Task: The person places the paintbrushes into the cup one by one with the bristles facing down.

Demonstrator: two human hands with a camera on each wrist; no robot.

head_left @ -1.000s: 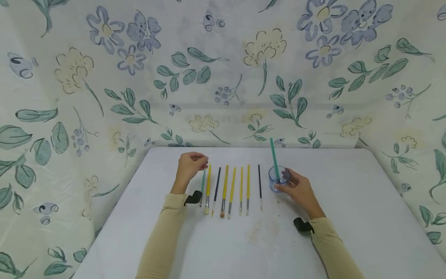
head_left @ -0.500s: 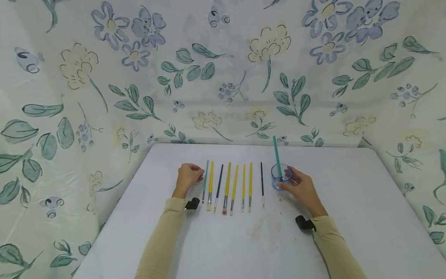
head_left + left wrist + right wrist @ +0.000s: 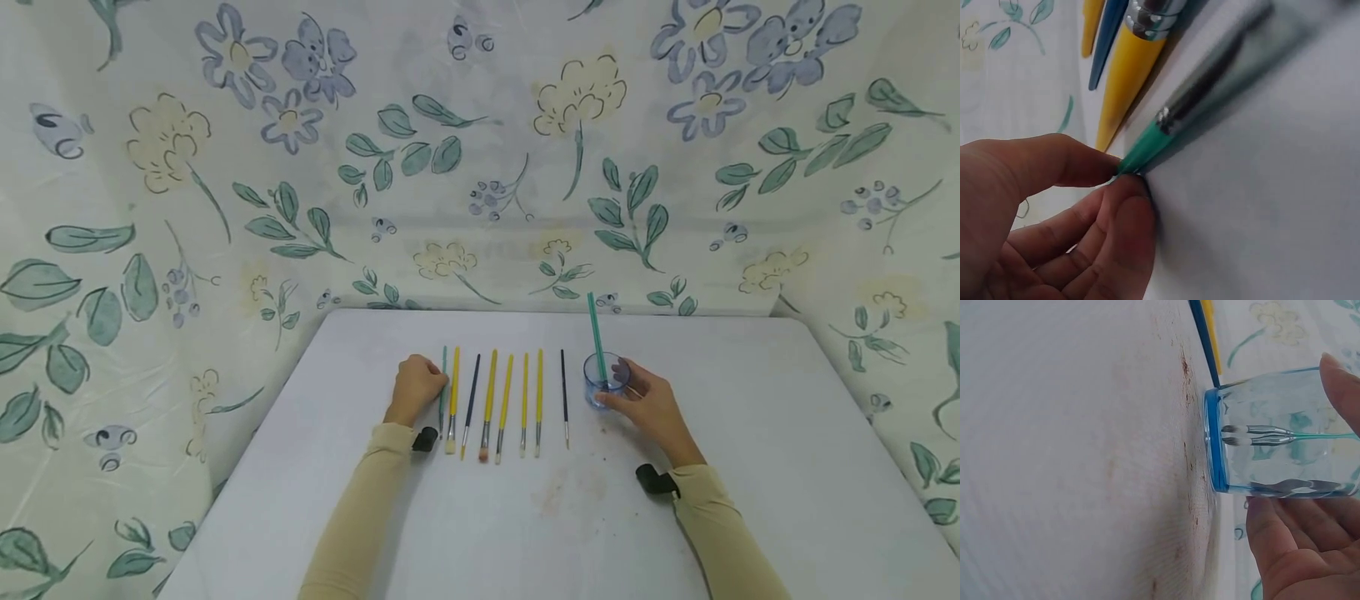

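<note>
My left hand (image 3: 416, 390) is at the left end of a row of paintbrushes. Its thumb and forefinger pinch the handle of a green paintbrush (image 3: 1152, 142), whose metal collar and bristles point away from the fingers. On the right, my right hand (image 3: 651, 404) holds a clear blue-tinted glass (image 3: 592, 395) upright on the table, thumb on one side and fingers on the other. A green handle (image 3: 595, 325) leans up out of the glass. Through its wall in the right wrist view, two dark bristle tips (image 3: 1232, 430) show near the bottom.
Several yellow brushes (image 3: 489, 392), a dark blue brush (image 3: 472, 396) and a black brush (image 3: 565, 396) lie side by side, bristles toward me, on the white table (image 3: 480, 533). Brownish specks mark its surface below the glass. Behind it hangs a floral sheet (image 3: 487, 150).
My left hand has come down from above the green brush's far end and moved right onto its handle. The right hand keeps its hold on the glass. The head view has shifted slightly.
</note>
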